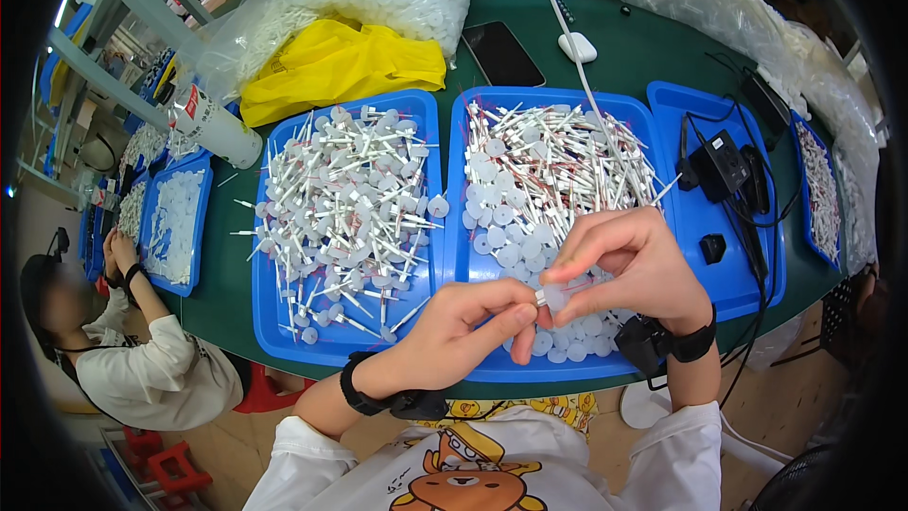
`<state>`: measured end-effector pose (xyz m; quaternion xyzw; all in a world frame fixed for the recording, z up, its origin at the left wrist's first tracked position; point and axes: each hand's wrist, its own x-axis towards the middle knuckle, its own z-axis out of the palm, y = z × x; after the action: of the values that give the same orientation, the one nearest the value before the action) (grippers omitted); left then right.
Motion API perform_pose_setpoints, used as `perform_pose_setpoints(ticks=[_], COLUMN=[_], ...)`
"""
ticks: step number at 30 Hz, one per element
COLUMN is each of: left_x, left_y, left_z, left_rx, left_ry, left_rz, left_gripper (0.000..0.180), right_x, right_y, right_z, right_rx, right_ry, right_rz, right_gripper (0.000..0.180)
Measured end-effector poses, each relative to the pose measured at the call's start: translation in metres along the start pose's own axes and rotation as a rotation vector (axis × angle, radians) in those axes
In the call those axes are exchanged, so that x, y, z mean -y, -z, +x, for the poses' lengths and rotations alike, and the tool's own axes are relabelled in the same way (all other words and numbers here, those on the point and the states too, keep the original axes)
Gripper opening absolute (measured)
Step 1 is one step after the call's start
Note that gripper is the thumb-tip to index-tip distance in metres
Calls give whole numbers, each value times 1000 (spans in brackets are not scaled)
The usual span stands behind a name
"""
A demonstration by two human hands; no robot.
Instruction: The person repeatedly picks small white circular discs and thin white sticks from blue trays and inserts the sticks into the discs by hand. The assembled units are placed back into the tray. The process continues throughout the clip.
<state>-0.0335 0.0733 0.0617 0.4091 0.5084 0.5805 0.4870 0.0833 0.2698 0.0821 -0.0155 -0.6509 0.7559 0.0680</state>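
Both hands meet over the near edge of the middle blue tray (461, 180). My left hand (461, 329) and my right hand (632, 263) pinch one small white plastic cap piece (552, 296) between their fingertips. Under them the tray holds loose white round caps (499, 227) in front and thin white sticks (558, 147) with red marks behind. The blue tray to the left (267, 322) is heaped with white caps joined to sticks (350, 208). Each wrist wears a black band.
A third blue tray (676, 99) on the right carries black devices and cables. Behind lie a yellow bag (336, 66), a dark phone (501, 52), a white cable and clear bags of white parts. At the left another person (142, 360) sits by more blue trays.
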Motion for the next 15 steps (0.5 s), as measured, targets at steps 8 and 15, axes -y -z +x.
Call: perform_pose_setpoints(ticks=[8,15], left_x=[-1,0], left_y=[-1,-3], left_z=[1,2], left_rx=[-23,-20], left_ry=[24,-8], left_rz=[57,108], left_gripper=[21,19], right_x=[2,2], right_y=[0,0], right_z=[0,0], right_rx=[-12,-5], right_ry=[-33,-41], right_rz=[-46,-43], right_gripper=[34,32])
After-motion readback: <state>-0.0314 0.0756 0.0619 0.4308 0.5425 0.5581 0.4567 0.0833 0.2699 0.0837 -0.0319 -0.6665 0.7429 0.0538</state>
